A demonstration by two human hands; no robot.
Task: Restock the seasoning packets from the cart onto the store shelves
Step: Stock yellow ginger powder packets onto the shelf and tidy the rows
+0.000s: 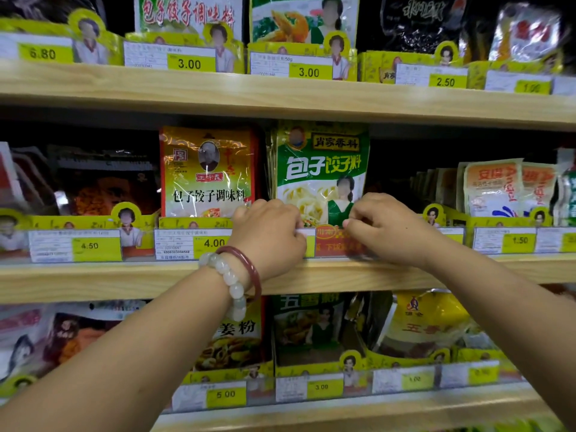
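A stack of green and white seasoning packets [321,169] stands upright on the middle wooden shelf [124,279], behind a yellow price rail. My left hand [271,235], with a bead bracelet and a red bangle on the wrist, curls its fingers over the stack's lower left corner at the rail. My right hand [383,229] pinches the stack's lower right corner. Both hands hide the bottom of the packets. The cart is not in view.
A gold and red seasoning packet [207,173] stands just left of the green stack. Orange and white packets [492,188] stand to the right, with a dark gap between. The top shelf [280,98] and the lower shelf [343,410] hold more packets and price tags.
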